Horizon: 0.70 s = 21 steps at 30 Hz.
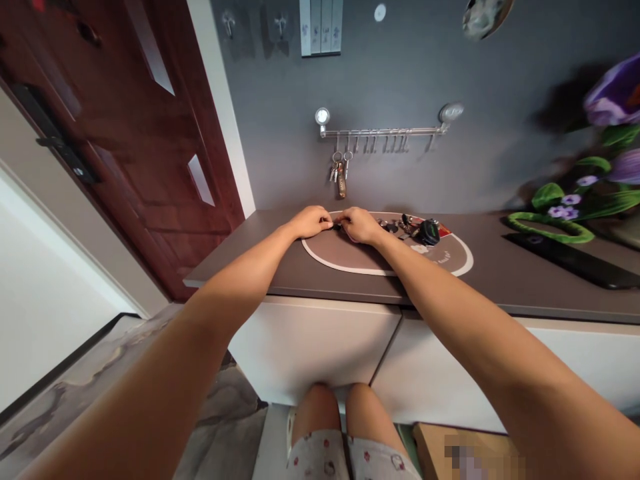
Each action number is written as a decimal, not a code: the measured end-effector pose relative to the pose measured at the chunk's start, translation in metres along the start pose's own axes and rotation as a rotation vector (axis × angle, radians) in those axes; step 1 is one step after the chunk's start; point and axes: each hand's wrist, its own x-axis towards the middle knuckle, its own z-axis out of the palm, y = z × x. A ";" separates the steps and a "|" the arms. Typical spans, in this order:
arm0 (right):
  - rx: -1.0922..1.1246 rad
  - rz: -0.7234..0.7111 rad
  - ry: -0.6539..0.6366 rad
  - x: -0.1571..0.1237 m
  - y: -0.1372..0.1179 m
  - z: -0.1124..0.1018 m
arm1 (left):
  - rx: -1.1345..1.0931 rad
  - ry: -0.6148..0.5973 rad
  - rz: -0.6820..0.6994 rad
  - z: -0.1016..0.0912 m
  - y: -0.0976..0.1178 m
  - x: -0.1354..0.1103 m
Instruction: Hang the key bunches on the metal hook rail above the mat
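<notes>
Both my arms reach forward over a dark countertop [500, 280] to an oval brown mat [350, 257] with a pale rim. My left hand [311, 221] and my right hand [359, 225] meet at the mat's far left edge, fingers curled, pinching a small dark object [337, 226] between them that I cannot make out. Just right of my right hand lie a bunch of keys [395, 227] and a black car key fob [429, 232] on the mat.
A metal hook rail [385, 131] on the grey wall holds one key bunch [340, 172]. A dark red door [125, 133] stands at left. Artificial flowers [590, 193] and a flat black object [575, 260] lie at right. White cabinets [320, 347] sit below the counter.
</notes>
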 end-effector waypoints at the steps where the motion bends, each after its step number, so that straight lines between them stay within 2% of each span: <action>1: -0.024 -0.003 -0.008 0.000 0.000 0.000 | -0.005 0.002 -0.006 -0.001 0.001 0.000; 8: -0.089 0.033 -0.061 0.001 -0.006 -0.004 | -0.105 0.079 -0.083 -0.002 0.004 0.001; 14: -0.163 0.050 -0.110 -0.002 -0.010 -0.009 | -0.493 0.156 -0.262 0.000 0.004 0.003; 21: -0.118 0.093 -0.061 -0.005 -0.014 -0.012 | -0.928 0.217 -0.363 0.005 0.001 0.006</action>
